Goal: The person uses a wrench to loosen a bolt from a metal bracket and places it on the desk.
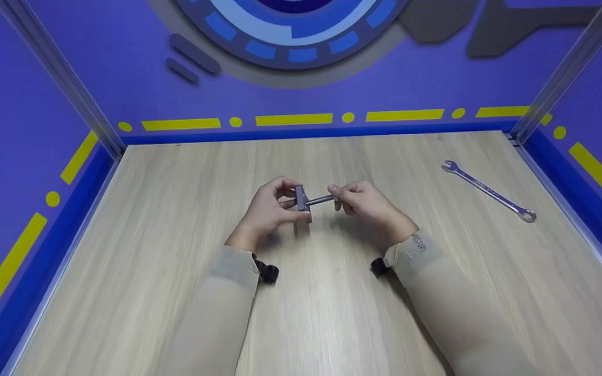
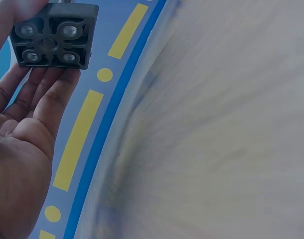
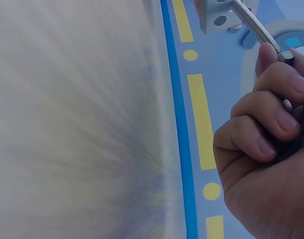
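Observation:
Over the middle of the table, my left hand (image 1: 268, 208) grips a square grey block (image 1: 300, 198) by its edges, between thumb and fingers. The block's underside, with round holes near its corners and ribs between them, faces the left wrist view. A threaded metal bolt (image 1: 321, 199) runs from the block's other face toward the right. My right hand (image 1: 368, 202) pinches the outer end of that bolt between thumb and index finger; its hex head (image 3: 286, 57) shows there in the right wrist view. How deep the bolt sits in the block is hidden.
A combination wrench (image 1: 489, 193) lies at an angle on the right side of the wooden table (image 1: 139, 250). Blue panels (image 1: 87, 31) with yellow marks and metal posts (image 1: 575, 70) enclose the table at the back and both sides.

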Demonstrator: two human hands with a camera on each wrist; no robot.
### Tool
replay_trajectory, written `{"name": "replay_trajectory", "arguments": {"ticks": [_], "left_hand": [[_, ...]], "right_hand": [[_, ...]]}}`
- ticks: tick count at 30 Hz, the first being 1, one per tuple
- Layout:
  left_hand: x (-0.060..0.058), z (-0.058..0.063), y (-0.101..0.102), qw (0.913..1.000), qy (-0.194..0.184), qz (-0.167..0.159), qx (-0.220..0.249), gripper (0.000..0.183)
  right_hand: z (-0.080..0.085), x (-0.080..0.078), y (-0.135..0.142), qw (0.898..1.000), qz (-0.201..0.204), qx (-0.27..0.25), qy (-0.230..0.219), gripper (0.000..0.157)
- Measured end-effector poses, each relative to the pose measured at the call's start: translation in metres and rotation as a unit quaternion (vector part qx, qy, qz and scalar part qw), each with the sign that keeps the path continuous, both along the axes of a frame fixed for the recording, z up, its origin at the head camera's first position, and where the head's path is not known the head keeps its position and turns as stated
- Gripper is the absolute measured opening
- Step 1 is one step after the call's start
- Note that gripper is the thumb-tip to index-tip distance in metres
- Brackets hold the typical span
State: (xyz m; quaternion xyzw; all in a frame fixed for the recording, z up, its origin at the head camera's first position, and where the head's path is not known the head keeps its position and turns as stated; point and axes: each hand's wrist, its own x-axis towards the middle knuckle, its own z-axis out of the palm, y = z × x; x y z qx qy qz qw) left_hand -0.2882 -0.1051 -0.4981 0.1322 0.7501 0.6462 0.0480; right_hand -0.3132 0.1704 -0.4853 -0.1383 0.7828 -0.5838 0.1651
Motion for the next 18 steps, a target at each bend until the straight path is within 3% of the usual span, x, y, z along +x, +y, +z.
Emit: {"name": "replay_trajectory", "arguments": {"ticks": [9,18], "left_hand": [[-0.0016,-0.0019,-0.0021,0.9999,-0.009,-0.002,0.006,0.072],[-0.0011,-0.0024,-0.003,0.9998,-0.02,-0.003,0.008,0.071]], "right_hand": [[0.0031,-0.0013,0.002,0.999,0.006,-0.018,0.035,0.018],[0.0017,0.0007,-0.0009,0.997,-0.009,-0.032,0.07,0.029]]}}
